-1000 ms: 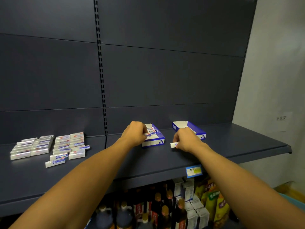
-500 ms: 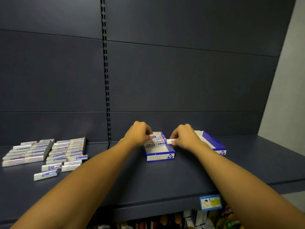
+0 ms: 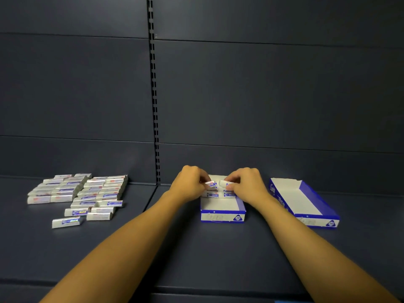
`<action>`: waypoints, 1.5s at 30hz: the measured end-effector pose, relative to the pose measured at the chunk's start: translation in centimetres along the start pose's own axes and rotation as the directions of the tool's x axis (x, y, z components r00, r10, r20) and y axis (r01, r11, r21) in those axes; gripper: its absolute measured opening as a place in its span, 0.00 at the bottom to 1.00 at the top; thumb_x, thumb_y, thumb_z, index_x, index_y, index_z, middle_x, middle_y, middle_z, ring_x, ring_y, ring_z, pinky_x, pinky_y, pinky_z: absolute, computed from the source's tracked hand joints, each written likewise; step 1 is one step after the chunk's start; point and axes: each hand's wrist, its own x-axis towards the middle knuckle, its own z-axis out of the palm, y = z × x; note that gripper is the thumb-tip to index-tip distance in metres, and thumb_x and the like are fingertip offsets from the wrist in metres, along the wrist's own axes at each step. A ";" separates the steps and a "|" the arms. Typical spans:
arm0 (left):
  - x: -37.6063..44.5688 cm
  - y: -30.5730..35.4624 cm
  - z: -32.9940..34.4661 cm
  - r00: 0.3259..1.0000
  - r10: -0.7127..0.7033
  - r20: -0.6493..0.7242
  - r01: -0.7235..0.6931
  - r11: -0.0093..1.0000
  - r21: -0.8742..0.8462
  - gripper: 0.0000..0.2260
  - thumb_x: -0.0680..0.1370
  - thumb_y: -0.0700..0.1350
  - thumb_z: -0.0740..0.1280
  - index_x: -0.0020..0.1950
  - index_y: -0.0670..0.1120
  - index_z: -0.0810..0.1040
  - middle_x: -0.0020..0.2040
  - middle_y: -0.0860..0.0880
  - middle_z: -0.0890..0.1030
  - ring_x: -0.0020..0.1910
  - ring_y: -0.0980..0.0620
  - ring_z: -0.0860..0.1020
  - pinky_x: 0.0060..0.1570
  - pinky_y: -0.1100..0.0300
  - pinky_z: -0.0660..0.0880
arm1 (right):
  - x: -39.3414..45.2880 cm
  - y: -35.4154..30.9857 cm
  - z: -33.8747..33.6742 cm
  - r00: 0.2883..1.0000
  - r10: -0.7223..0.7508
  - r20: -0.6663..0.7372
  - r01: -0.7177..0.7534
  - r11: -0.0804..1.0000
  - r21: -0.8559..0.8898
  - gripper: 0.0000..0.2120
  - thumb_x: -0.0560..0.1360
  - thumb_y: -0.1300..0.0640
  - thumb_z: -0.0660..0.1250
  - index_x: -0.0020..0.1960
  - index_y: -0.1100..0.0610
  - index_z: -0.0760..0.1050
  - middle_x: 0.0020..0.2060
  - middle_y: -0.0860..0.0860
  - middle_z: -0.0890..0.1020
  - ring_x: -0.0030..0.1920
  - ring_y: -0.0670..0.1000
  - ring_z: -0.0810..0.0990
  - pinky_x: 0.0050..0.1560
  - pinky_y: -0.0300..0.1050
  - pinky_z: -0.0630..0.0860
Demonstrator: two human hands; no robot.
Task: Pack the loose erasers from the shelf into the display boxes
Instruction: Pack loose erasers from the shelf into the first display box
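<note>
Meanwhile, from my remote seat I watched both bare arms reach forward over the dark blue-grey metal shelf (image 3: 218,254) to the blue-and-white cardboard display box (image 3: 222,212) standing at its middle. My left hand (image 3: 190,184) was curled nearly closed at the box's far left corner, thumb and fingertips pinched on a small white eraser in a blue-and-red printed sleeve (image 3: 210,183), which it held just above the rows already lying in the box. My right hand (image 3: 247,185) was closed much the same way at the far right side, its fingers gripping a second white eraser (image 3: 225,183) over the back of the box. Several packed erasers (image 3: 220,194) lay flat at the far end of that box (the near half showed only its bare white floor). A second blue-and-white display box (image 3: 306,203), with nothing visible inside it, sat to the right, angled slightly and well apart from the first. Far off to the left lay the loose erasers in silvery wrappers (image 3: 78,195), ranged in rough rows with a few stragglers nearer the shelf's front edge. Behind everything rose the dark panelled back wall (image 3: 262,95) with its slotted upright strip (image 3: 154,95).
</note>
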 end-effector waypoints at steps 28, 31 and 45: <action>0.8 0.7 1.9 0.993 0.046 0.104 -0.053 0.997 0.064 0.09 0.77 0.47 0.74 0.56 0.48 0.86 0.53 0.50 0.85 0.49 0.53 0.81 0.51 0.53 0.82 | 0.9 2.9 2.1 0.999 -0.018 -0.030 0.021 0.994 0.107 0.07 0.73 0.56 0.77 0.51 0.52 0.84 0.46 0.47 0.85 0.43 0.46 0.82 0.35 0.33 0.74; 0.8 0.8 2.1 0.994 0.057 0.098 -0.068 0.991 0.117 0.08 0.76 0.46 0.74 0.55 0.49 0.86 0.53 0.51 0.85 0.52 0.54 0.78 0.51 0.55 0.80 | 0.9 2.9 2.2 1.000 -0.007 -0.015 0.008 0.996 0.093 0.07 0.73 0.55 0.76 0.51 0.51 0.83 0.46 0.46 0.85 0.42 0.45 0.81 0.33 0.32 0.72; 0.9 1.3 2.4 0.990 0.054 0.133 -0.090 0.955 0.284 0.09 0.77 0.45 0.72 0.57 0.49 0.86 0.55 0.48 0.83 0.50 0.49 0.81 0.52 0.52 0.81 | 0.6 2.7 2.1 1.000 0.018 -0.005 -0.018 0.996 0.089 0.07 0.73 0.56 0.76 0.51 0.50 0.83 0.47 0.47 0.84 0.43 0.46 0.81 0.33 0.32 0.72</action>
